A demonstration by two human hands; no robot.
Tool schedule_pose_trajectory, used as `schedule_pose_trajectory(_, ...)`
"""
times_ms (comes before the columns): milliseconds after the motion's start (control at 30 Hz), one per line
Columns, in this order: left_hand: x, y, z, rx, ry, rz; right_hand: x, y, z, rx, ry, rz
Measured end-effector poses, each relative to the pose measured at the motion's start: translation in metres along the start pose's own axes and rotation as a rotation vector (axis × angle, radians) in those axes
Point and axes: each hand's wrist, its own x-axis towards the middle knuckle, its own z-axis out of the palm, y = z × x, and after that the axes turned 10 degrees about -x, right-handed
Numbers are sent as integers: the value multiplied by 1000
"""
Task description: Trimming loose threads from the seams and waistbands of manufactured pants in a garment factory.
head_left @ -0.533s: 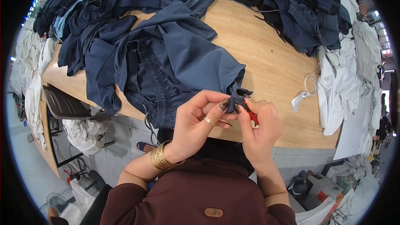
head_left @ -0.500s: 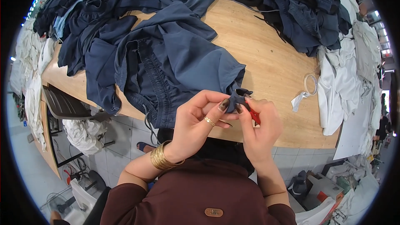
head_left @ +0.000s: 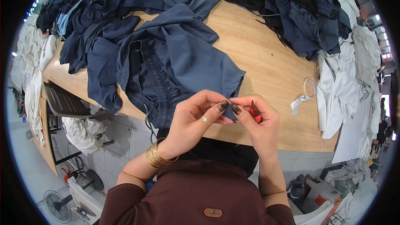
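A pair of blue-grey shorts lies on the wooden table in front of me, its gathered elastic waistband on the left and a drawcord hanging over the near edge. My left hand pinches a small fold of the leg hem between thumb and fingers. Thumb to thumb with it, my right hand pinches the same fold. A small red tool with a dark tip, apparently thread snips, is tucked in the right hand's curled fingers. The fingertips hide most of the pinched cloth.
More dark blue garments are heaped at the far left of the table, with another dark pile at the far right. A tape roll lies near white cloth. Below left are a chair and a fan.
My hands have drawn together over the hem, and the fold between them shows less. The right hand has turned slightly, with the red tool still in it.
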Motion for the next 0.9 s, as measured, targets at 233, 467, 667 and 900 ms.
schedule_pose_trajectory(233, 2, 9, -5, 48, -22, -82, 0, -1, -6, -20, -72, 45)
schedule_pose_trajectory(467, 3, 14, -6, 18, -10, -109, -1, -4, -4, -19, -75, 49)
schedule_pose_trajectory(667, 4, 11, 1, 190, -7, -87, -6, 4, -5, -67, -103, 21)
schedule_pose_trajectory(900, 1, 5, -5, 201, 45, -23, -11, 3, 1, -66, -159, 26)
